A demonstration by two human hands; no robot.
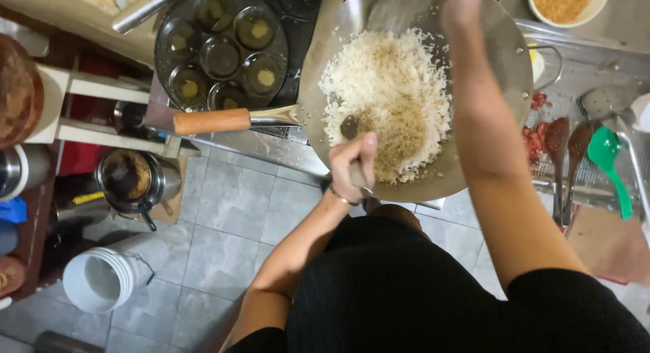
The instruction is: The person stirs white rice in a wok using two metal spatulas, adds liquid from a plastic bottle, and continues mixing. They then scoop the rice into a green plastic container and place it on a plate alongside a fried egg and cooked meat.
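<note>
Left hand [352,160], fingers curled around spoon [350,128], is stirring rice [386,95] in wok [504,55]; right hand [460,4] is blurred, fingers untellable; next, careful turning from the near edge.

The wok [504,48] is showing dull brushed metal, holding loose grainy rice [386,95]. Left of the wok, a smooth wooden handle [211,121] is gleaming (the dimpled pan [220,48] looks dark, oily).

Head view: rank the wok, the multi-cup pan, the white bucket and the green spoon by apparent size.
1. Wok
2. Multi-cup pan
3. White bucket, though it sits lower, farther from the camera, so its true size is unsure
4. Green spoon
</note>
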